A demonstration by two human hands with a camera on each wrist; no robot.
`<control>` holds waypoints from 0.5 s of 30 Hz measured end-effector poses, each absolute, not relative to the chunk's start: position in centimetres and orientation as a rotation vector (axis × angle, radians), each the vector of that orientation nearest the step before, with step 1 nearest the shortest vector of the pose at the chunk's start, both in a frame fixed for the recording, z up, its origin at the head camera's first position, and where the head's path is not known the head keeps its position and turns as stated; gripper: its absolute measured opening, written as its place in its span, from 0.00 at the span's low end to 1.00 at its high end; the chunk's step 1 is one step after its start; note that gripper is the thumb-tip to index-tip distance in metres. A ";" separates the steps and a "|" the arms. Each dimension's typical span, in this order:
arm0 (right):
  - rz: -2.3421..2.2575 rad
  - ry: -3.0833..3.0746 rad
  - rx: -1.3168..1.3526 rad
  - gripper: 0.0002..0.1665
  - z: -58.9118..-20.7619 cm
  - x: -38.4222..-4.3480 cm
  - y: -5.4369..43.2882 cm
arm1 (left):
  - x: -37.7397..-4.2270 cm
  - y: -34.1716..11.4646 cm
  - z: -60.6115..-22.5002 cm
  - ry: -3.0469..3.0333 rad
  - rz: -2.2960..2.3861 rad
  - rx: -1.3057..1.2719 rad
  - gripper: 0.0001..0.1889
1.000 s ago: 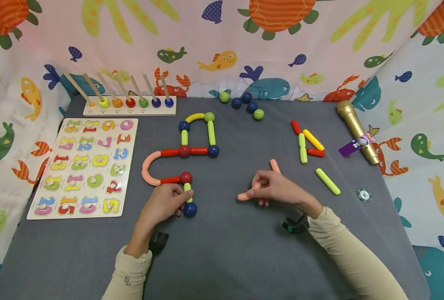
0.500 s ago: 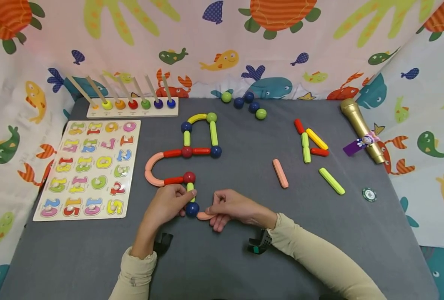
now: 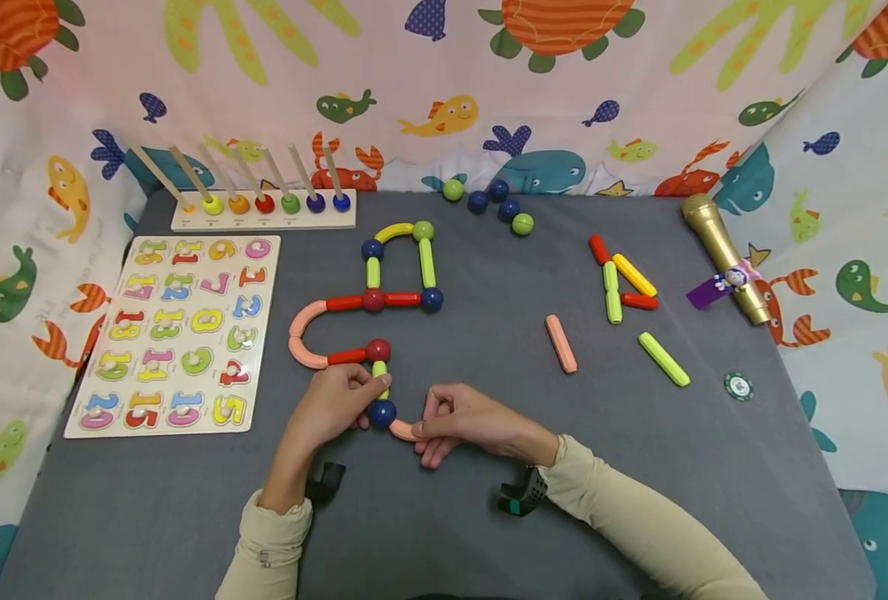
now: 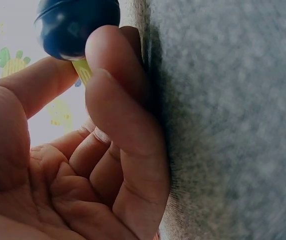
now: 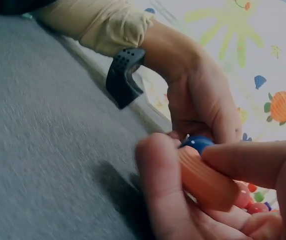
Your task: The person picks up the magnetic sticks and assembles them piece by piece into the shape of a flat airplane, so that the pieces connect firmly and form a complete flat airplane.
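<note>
Peach curved rod (image 3: 402,429), prob. light & stiff, pinched by R hand (image 3: 468,423) at blue ball (image 3: 382,413), L hand (image 3: 333,400) pinching green rod (image 3: 379,367); I'd grip approx. mid-length.

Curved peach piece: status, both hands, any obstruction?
Left hand pinches green stick. Right hand pinches curved peach piece, one end apparently touching nearest blue ball. No obstruction visible between them.

The left grip (image 3: 333,400) pinches with thumb and fingers, the left forearm (image 3: 265,533) slanting back behind it. Just right of that grip, the right grip (image 3: 462,423) pinches too, the right forearm (image 3: 634,510) running rightward and back from it.
</note>
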State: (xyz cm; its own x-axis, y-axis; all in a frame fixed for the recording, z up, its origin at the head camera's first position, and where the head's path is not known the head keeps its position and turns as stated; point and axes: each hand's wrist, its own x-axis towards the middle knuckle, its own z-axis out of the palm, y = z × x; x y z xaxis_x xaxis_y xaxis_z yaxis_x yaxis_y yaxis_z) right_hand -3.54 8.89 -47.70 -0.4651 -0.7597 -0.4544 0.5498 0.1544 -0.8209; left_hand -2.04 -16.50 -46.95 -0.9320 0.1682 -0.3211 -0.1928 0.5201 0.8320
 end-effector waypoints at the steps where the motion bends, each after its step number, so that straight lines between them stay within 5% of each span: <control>1: -1.529 1.386 -0.247 0.08 -47.6 -3.6 9.0 | -2.1 -16.3 -46.5 2.399 1.360 -0.046 0.18; 10: -1.315 1.835 -0.470 0.21 -46.4 -5.8 12.4 | -1.3 -15.7 -45.0 2.666 1.144 -0.130 0.14; 15: -1.273 2.064 -0.498 0.22 -45.3 -8.5 15.0 | -0.1 -14.4 -43.5 2.950 0.963 0.273 0.11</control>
